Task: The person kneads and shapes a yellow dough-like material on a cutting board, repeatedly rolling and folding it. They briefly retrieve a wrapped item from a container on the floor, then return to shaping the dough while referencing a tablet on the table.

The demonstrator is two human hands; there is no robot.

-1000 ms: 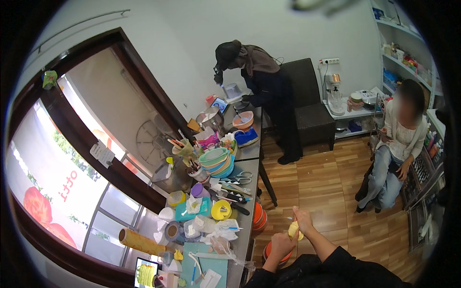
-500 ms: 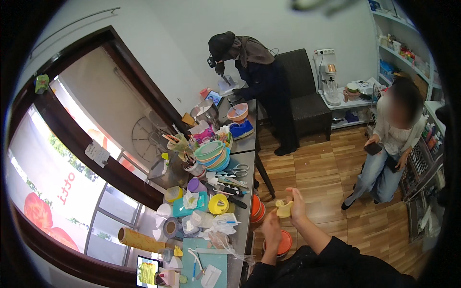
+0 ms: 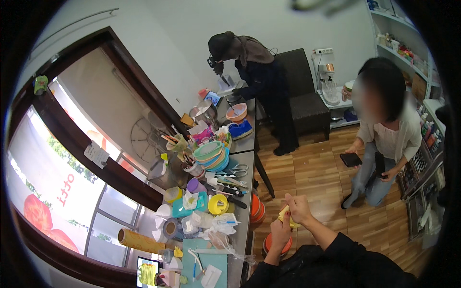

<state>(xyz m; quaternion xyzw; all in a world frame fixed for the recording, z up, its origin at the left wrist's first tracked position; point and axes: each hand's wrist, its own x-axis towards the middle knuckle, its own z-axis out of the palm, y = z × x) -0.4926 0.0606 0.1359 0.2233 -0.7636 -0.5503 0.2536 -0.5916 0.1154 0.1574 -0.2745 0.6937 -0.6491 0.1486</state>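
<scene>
A pale yellow, dough-like lump (image 3: 284,212) is pinched between my two hands, in the air beyond the table's right edge. My left hand (image 3: 280,231), the lower one, has its fingers curled against the lump. My right hand (image 3: 300,210) closes on it from above and to the right. Most of the lump is hidden by my fingers. Below my hands stands an orange-red tub (image 3: 282,243), partly covered by my left forearm. On the table to my left lies a teal mat (image 3: 218,263) with thin modelling tools and a white scraper (image 3: 211,277).
Bowls (image 3: 210,150), scissors (image 3: 239,170), a yellow cup (image 3: 218,204) and plastic bags crowd the table (image 3: 242,192). A tablet (image 3: 147,272) stands at its near end. One person (image 3: 269,81) works at the far end; another (image 3: 384,125) stands at right holding dark objects.
My hands have closed round the yellow lump, which was more exposed and curled before. The person at right has come nearer and leaned left, a dark object held further forward.
</scene>
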